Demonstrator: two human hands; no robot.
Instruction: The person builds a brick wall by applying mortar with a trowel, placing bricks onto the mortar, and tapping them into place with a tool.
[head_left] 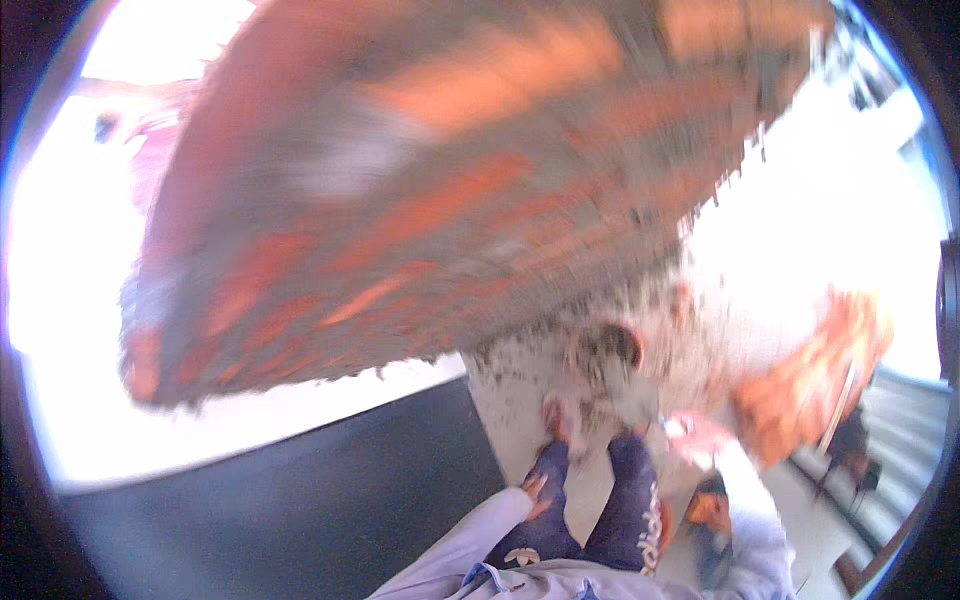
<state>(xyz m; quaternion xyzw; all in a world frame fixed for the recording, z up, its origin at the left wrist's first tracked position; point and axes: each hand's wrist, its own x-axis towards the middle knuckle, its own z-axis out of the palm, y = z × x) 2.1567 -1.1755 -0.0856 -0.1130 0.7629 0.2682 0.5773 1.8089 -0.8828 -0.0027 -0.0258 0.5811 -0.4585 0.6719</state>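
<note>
A brick wall (430, 200) with grey mortar in its joints fills the upper part of the head view, smeared by motion. Beside my left thigh hangs my left hand (537, 496), holding nothing, its fingers loosely apart. My right hand (698, 440) is out to the right of my knees, closed on what looks like a trowel (640, 405); its greyish blade is blurred and hard to make out against the floor. Just ahead of my feet stands a round bucket (612, 346) with dark, mortar-like stuff inside.
A heap of orange bricks (815, 385) lies to the right. Mortar splatters (515, 365) cover the floor below the wall. A dark panel (300, 500) spans the lower left. Near my right leg is a dark object with an orange part (708, 510).
</note>
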